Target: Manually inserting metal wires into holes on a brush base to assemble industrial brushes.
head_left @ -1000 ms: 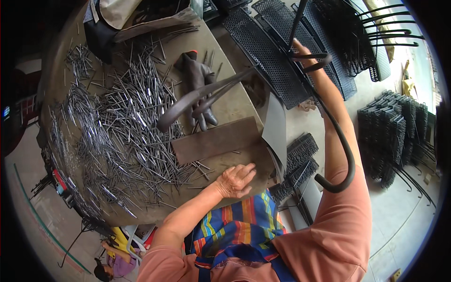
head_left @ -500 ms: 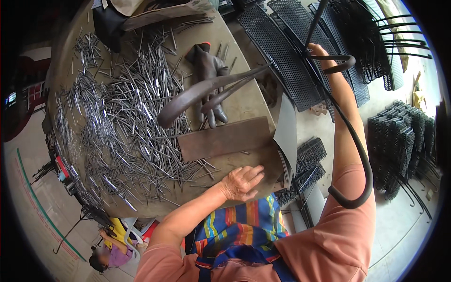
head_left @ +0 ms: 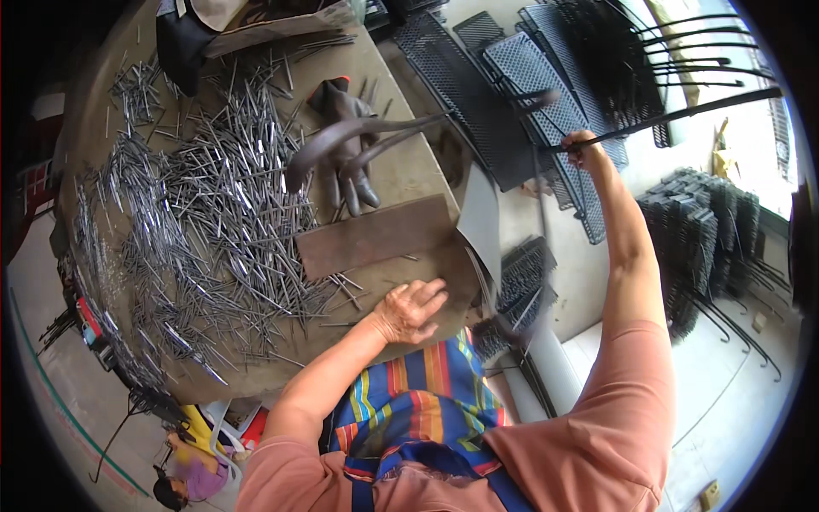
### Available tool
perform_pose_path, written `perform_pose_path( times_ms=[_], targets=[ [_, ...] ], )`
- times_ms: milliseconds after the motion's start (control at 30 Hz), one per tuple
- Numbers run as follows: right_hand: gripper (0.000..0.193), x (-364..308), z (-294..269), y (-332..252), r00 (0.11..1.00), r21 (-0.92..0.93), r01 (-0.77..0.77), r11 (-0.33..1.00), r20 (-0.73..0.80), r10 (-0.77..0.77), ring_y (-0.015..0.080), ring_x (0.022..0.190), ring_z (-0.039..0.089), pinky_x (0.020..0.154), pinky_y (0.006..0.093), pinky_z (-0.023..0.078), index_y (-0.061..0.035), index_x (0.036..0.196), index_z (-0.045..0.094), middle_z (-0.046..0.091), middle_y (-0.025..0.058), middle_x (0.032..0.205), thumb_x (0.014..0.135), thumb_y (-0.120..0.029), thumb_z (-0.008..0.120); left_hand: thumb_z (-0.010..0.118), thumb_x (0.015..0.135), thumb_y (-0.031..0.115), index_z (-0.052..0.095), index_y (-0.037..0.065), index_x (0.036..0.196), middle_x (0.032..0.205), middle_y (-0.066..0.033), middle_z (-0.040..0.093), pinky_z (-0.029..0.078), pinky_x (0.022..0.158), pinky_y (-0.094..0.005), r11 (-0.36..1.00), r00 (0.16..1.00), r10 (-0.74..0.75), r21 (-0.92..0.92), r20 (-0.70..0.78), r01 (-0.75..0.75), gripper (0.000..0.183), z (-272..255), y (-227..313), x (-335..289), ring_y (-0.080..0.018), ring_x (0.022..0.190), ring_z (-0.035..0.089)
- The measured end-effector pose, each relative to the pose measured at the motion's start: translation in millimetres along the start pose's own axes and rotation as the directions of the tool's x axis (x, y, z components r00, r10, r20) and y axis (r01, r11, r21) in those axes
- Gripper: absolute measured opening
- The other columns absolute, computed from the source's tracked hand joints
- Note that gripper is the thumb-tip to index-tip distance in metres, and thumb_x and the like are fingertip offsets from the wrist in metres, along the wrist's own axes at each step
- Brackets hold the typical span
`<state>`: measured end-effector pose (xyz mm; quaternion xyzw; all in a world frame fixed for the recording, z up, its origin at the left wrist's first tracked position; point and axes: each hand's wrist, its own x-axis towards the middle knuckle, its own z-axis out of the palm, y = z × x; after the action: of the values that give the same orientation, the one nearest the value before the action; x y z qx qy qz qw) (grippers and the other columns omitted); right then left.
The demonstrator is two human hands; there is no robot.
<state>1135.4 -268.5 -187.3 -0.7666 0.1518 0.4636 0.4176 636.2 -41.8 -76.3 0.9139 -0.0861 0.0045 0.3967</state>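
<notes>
My right hand [head_left: 580,150] is closed around a black bent metal rod frame [head_left: 682,119], held out past the table's right edge. One straight length runs off to the far right. Its curved ends reach left over the table, and a lower part is smeared by motion. On the table's near edge rests my left hand [head_left: 411,311], fingers apart and holding nothing. Just beyond it lies a flat brown plate [head_left: 375,237]. A dark work glove [head_left: 345,145] lies behind the plate, partly covered by the frame. Left of these spreads a heap of thin metal rods [head_left: 247,196].
Black perforated metal panels [head_left: 546,81] stand beyond my right hand. Stacks of dark metal racks with hooked rods [head_left: 695,226] are at the right. A grey sheet [head_left: 479,224] leans at the table's right edge. A person in purple [head_left: 205,478] is at lower left.
The frame has turned in my right hand: its hooked length hung down toward me, and now a straight length points right. The view has shifted, with the table moving left. My left hand stays on the table.
</notes>
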Motion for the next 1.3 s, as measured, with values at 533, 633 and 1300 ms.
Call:
perform_pose_path(
  times_ms=[533, 633, 1300],
  targets=[
    [0.027, -363.8, 17.6, 98.9, 0.991, 0.680, -0.131, 0.722, 0.070, 0.113, 0.0290, 0.065, 0.055, 0.080, 0.0572, 0.050, -0.0034, 0.095, 0.062, 0.051, 0.0111, 0.064, 0.079, -0.025, 0.062, 0.077, 0.059, 0.028, 0.057, 0.008, 0.116, 0.130, -0.0122, 0.049, 0.051, 0.082, -0.0414, 0.997, 0.999, 0.049, 0.067, -0.014, -0.048, 0.063, -0.3, 9.4, -14.4, -0.0316, 0.105, 0.055],
    [0.031, -435.0, 61.5, 99.2, 0.995, 0.753, -0.070, 0.655, 0.006, 0.099, 0.0320, 0.067, 0.057, 0.081, 0.0597, 0.049, -0.0013, 0.101, 0.061, 0.052, 0.0130, 0.065, 0.079, -0.023, 0.061, 0.075, 0.065, 0.024, 0.056, 0.007, 0.116, 0.128, -0.0124, 0.051, 0.050, 0.084, -0.0410, 1.000, 1.000, 0.018, 0.025, -0.024, -0.017, 0.057, -4.0, 24.2, -26.5, -0.0329, 0.107, 0.054],
    [0.019, -671.6, 513.0, 184.6, 0.984, 0.908, -0.171, 0.381, 0.137, 0.116, 0.0354, 0.092, 0.062, 0.091, 0.0524, 0.049, -0.0002, 0.100, 0.056, 0.060, 0.0169, 0.079, 0.088, -0.015, 0.057, 0.081, 0.078, 0.031, 0.053, 0.002, 0.120, 0.103, -0.0049, 0.060, 0.046, 0.087, -0.0287, 0.192, 0.225, -0.969, -0.881, -0.100, 0.433, 0.058, -158.1, 74.2, -549.7, -0.0154, 0.093, 0.057]
  ],
)
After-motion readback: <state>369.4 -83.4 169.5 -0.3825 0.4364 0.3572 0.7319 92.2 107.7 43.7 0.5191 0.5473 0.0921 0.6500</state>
